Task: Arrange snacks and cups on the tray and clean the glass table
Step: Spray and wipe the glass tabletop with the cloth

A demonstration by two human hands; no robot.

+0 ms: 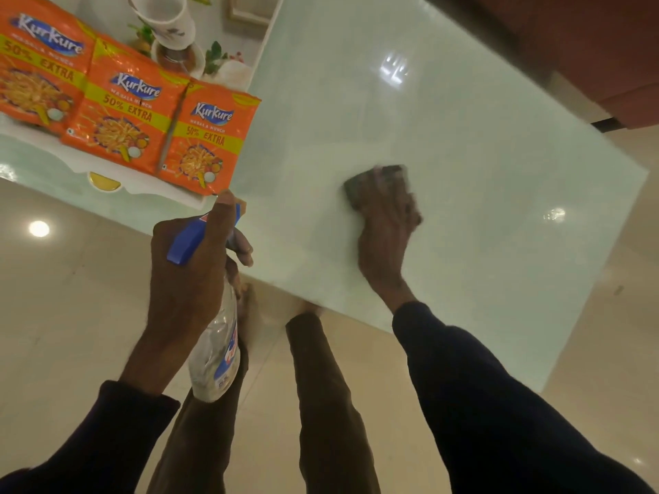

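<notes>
The glass desk [445, 144] carried a white tray [117, 176] at its left corner, three orange snack packets [124, 115] and a cup [167, 19] on it; right hand [387, 222] pressed a cloth [374, 180] (blurred) mid-desk, left hand [189, 272] gripped a spray bottle [217, 354] off the desk's near edge

Three orange snack packets [123, 117] each read "Kurkure", "Masala Munch" and "50% EXTRA".

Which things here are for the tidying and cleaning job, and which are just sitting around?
For the job:
- spray bottle in the left hand
- dark cloth under the right hand
- glass table
- three orange snack packets
- white tray
- white cup

Just there:
- floor
- brown furniture behind the table
</notes>
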